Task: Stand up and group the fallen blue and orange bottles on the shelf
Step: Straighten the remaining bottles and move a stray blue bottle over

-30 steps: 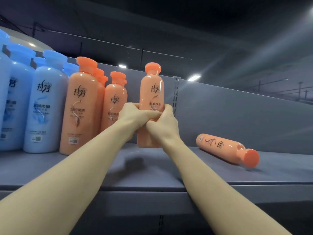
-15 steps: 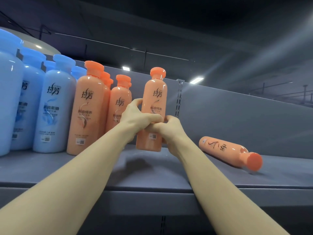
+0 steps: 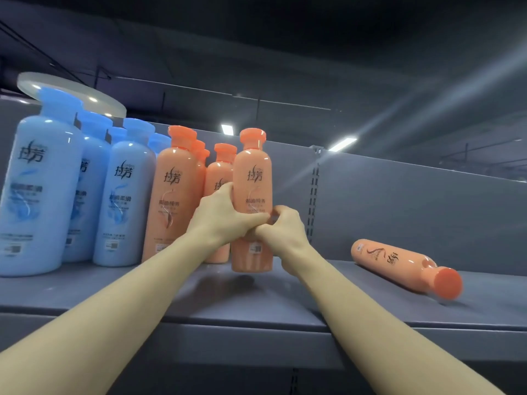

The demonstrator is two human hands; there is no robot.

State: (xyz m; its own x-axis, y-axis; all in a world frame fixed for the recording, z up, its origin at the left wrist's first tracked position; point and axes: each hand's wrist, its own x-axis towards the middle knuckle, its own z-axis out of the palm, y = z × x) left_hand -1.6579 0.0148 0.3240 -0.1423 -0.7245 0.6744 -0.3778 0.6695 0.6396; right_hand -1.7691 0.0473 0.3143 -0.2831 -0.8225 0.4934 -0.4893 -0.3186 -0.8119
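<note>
Head view shows you gripping one upright orange bottle (image 3: 252, 201) with both hands: your left hand (image 3: 225, 216) wraps its left side, thumb across the label, and your right hand (image 3: 281, 228) curls round its right side. Its base sits at the grey shelf (image 3: 256, 306) surface, just beside the standing orange bottles (image 3: 174, 195), with the blue bottles (image 3: 125, 201) further left. Well apart to the right, a fallen orange bottle (image 3: 399, 263) lies on its side, cap toward you.

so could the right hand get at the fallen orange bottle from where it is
Probably yes: the shelf between the right hand and the fallen orange bottle is bare, though the hand must first release the upright bottle.
</note>
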